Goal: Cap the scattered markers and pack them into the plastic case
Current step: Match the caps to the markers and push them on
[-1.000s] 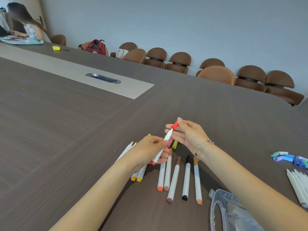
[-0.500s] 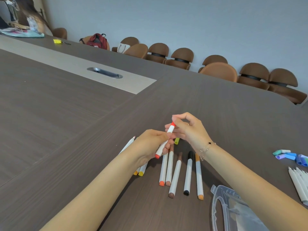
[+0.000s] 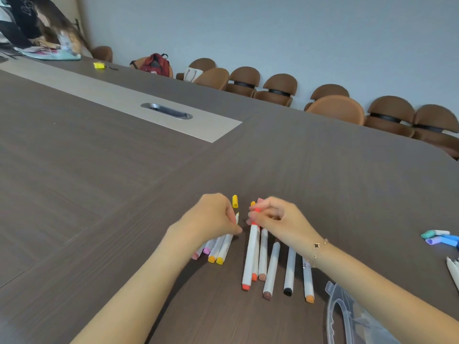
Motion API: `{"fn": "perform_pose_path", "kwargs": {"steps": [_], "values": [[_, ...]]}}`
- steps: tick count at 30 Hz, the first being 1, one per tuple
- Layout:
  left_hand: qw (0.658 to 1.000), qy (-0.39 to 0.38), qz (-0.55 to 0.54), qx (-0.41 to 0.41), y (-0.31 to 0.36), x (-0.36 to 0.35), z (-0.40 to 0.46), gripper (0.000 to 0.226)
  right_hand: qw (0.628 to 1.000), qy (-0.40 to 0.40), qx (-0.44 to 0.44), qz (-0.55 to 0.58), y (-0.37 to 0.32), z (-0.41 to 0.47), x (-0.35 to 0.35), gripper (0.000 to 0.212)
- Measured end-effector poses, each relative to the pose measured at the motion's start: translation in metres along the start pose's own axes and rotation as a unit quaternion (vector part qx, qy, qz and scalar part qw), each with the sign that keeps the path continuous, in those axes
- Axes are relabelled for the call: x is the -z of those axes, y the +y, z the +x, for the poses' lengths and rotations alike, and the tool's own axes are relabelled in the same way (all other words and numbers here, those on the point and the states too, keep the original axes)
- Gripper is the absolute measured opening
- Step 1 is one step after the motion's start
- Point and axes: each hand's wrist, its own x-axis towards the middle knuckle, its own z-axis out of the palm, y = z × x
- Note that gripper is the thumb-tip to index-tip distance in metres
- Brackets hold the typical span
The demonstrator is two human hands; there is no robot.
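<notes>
Brown padded chairs (image 3: 278, 88) line the pale wall along the upper edge of the frame, and we work on a dark wood-grain table (image 3: 99, 194) that fills the rest. Low and left of centre, our left hand (image 3: 211, 219) has its fingers curled around an uncapped white marker with a pale yellow tip (image 3: 237, 218), picked from the fan of white markers with pink and yellow ends (image 3: 213, 252) under the palm. Just above it lies a loose yellow cap (image 3: 235, 201), which looks like its match. Right of that, our right hand (image 3: 278, 219) pinches the cap end of a white marker with orange-red ends (image 3: 249, 254), laying it beside the row of capped white markers (image 3: 273, 266) at lower centre. A clear plastic case (image 3: 347, 316) sits in the lower right corner, apparently open; whether it holds anything we cannot tell. Loose blue and teal caps (image 3: 439, 238) and more white uncapped markers (image 3: 453, 269) wait at the right edge.

To do this well, we should let go of the orange-red marker once it lies flat, take the yellow cap, line it up straight with the tip and press until it seats.
</notes>
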Motion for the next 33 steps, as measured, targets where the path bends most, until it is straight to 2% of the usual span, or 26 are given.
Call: {"fn": "perform_pose_path", "kwargs": {"steps": [4,8,10,12,14,17,20,24,29,33], "values": [[0.997,0.009,0.066,0.029,0.002,-0.02,0.008,0.026,0.982,0.053,0.039,-0.175,0.016,0.008,0.004,0.015],[0.994,0.022,0.097,0.044,0.007,-0.027,0.008,0.03,0.968,0.121,-0.009,-0.22,0.022,0.025,0.03,0.016],[0.991,0.04,0.124,0.037,0.012,-0.029,0.006,0.02,0.958,0.125,-0.034,-0.254,0.024,0.034,0.041,0.014],[0.988,0.046,0.146,0.028,0.014,-0.035,0.006,0.019,0.953,0.108,-0.063,-0.277,0.023,0.039,0.045,0.014],[0.989,0.028,0.14,0.027,0.015,-0.037,0.007,0.018,0.946,0.081,-0.093,-0.299,0.024,0.042,0.042,0.026],[0.997,-0.023,0.049,0.054,0.01,-0.028,0.012,0.033,0.941,0.063,-0.111,-0.313,0.028,0.046,0.034,0.037],[0.99,-0.087,-0.089,0.068,0.005,-0.007,0.012,0.038,0.944,0.056,-0.115,-0.305,0.029,0.049,0.031,0.032],[0.977,-0.123,-0.163,0.066,0.001,0.006,0.012,0.037,0.945,0.052,-0.123,-0.299,0.024,0.048,0.027,0.022],[0.925,-0.209,-0.315,0.043,-0.002,0.014,0.006,0.029,0.943,0.037,-0.114,-0.311,0.018,0.043,0.025,0.011],[0.904,-0.214,-0.37,0.028,-0.011,0.024,0.005,0.027,0.962,0.055,-0.096,-0.248,0.018,0.038,0.029,0.011]]}}
